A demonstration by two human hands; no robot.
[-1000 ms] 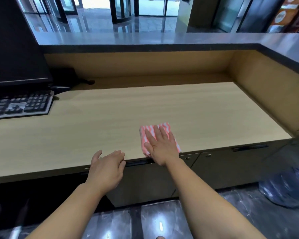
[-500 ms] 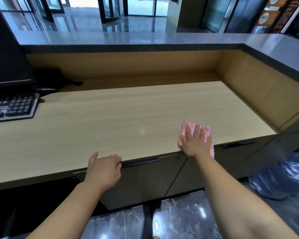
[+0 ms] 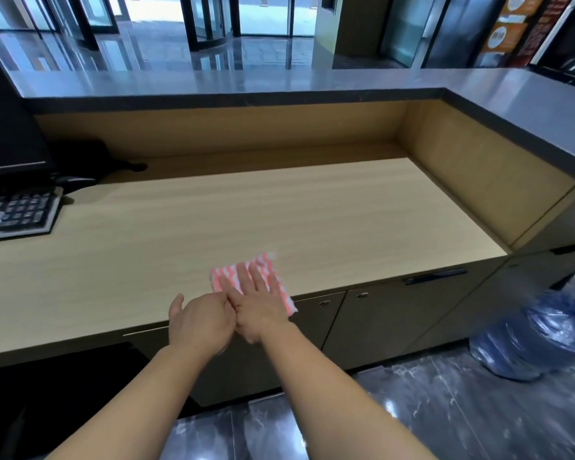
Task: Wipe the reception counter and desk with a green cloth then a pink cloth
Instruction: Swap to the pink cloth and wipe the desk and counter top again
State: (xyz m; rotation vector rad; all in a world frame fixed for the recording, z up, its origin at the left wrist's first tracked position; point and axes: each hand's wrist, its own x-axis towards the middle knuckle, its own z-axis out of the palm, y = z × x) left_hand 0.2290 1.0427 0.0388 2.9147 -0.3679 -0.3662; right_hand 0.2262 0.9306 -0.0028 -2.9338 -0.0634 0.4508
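A folded pink-and-white striped cloth (image 3: 246, 271) lies flat on the wooden desk (image 3: 246, 210) close to its front edge. My right hand (image 3: 259, 302) presses on the cloth with straight, spread fingers and covers most of it. My left hand (image 3: 198, 322) rests on the desk's front edge just left of the right hand, touching it, fingers relaxed and holding nothing. The grey reception counter (image 3: 279, 79) runs along the back and down the right side above the desk. No green cloth is in view.
A black keyboard (image 3: 15, 214) and a monitor (image 3: 4, 127) stand at the desk's left end, with a dark object (image 3: 77, 182) behind them. Cabinet doors with a black handle (image 3: 434, 276) lie under the desk. A blue water bottle (image 3: 541, 336) lies on the floor at right.
My right hand has slid the pink cloth back to the left along the desk's front edge, ending beside my left hand. The left hand has stayed on the edge.
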